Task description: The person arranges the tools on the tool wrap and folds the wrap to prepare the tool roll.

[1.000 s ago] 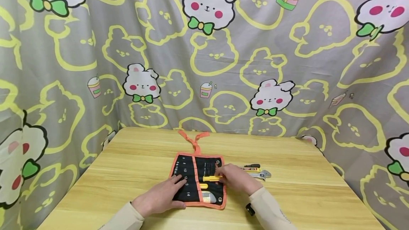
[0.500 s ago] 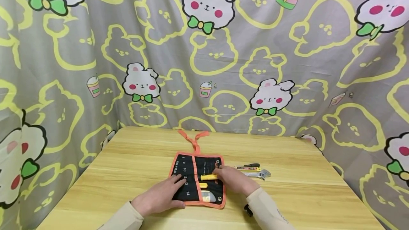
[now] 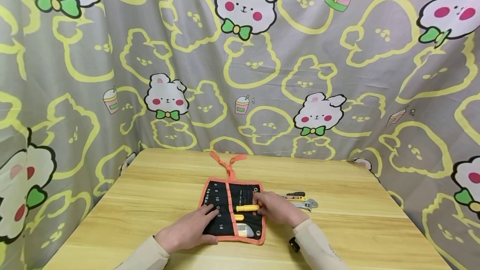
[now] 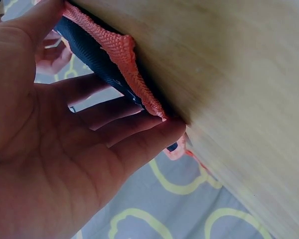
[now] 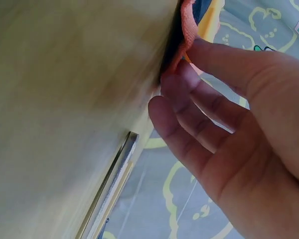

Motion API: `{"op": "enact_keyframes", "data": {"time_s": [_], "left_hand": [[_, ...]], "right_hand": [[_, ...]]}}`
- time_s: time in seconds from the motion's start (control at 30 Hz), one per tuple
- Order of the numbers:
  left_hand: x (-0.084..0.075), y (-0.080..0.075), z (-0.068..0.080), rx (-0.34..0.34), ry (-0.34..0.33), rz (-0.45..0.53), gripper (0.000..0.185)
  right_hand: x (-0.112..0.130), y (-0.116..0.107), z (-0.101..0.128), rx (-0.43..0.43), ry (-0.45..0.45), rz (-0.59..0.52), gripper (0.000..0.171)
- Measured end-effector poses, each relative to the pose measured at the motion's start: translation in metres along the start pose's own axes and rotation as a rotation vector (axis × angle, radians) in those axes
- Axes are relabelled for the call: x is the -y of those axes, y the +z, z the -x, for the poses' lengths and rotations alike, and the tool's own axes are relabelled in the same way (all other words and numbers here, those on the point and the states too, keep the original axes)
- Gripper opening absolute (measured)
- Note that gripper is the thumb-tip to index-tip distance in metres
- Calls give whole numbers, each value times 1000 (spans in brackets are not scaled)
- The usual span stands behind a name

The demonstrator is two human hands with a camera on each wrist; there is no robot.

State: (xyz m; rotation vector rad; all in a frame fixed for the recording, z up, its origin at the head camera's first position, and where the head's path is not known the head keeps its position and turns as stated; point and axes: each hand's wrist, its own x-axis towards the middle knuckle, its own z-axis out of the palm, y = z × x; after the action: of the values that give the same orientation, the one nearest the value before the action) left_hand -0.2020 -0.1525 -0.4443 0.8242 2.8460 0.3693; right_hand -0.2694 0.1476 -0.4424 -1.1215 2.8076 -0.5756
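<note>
I see tool roll (image 3: 231, 211) flat on counter (image 3: 150, 203), mid-front. Left hand (image 3: 187, 230) lies flat, fingers straight, pinning roll's left half. Right hand (image 3: 275, 209) pinches yellow-handled tool (image 3: 245, 208) over pocket. I judge roll soft, floppy; tool stiff, light, best held at handle. Tool tip hidden; wrist views blurred.

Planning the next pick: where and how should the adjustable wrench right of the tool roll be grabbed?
Probably by the handle, from above. The adjustable wrench lies flat on the table, jaw end pointing right, beside a screwdriver. Its shaft is long and narrow with bare table on the near side, so pinching across it there looks easiest.
</note>
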Motion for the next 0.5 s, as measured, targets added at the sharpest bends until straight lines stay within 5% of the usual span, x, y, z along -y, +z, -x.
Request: {"op": "enact_keyframes", "data": {"time_s": [0.5], "left_hand": [[1, 0, 1, -10, 5, -1, 84]], "right_hand": [[3, 3, -3, -48, -15, 73, 6]]}}
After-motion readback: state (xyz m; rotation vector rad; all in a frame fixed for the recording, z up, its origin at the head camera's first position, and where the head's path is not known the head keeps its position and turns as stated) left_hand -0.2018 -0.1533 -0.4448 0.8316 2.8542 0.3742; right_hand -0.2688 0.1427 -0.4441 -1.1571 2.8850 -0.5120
